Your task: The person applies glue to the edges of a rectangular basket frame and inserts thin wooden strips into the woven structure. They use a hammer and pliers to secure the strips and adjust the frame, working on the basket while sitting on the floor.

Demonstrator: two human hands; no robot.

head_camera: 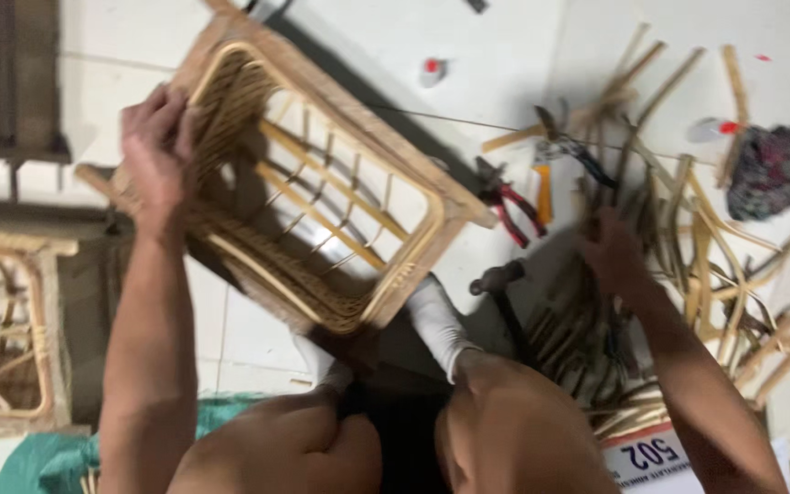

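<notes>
Rattan stool frame (308,187) sits tilted on the white tiled floor (505,55), its open woven top turned up toward the camera, propped right in front of the person's knees and socked feet (441,325). The left hand (157,151) is clamped over the frame's upper left rim, fingers curled down onto the woven edge and gripping it. The right hand (614,252) is out to the right, well apart from the frame, down in a loose heap of rattan strips (688,238); it looks partly closed among the canes, but the blur hides whether it actually has one. Between frame and heap lie red-handled pliers (509,206), just off the frame's right corner, and a dark hammer (505,293) close to the right foot. More tools with an orange handle (546,178) sit at the heap's near edge. A dark bundle of cloth (770,169) rests toward the floor's right edge, a small red-capped item (432,69) near the top. Another rattan frame (6,329) stands at the left edge, with green sheeting (48,457) bottom left.
</notes>
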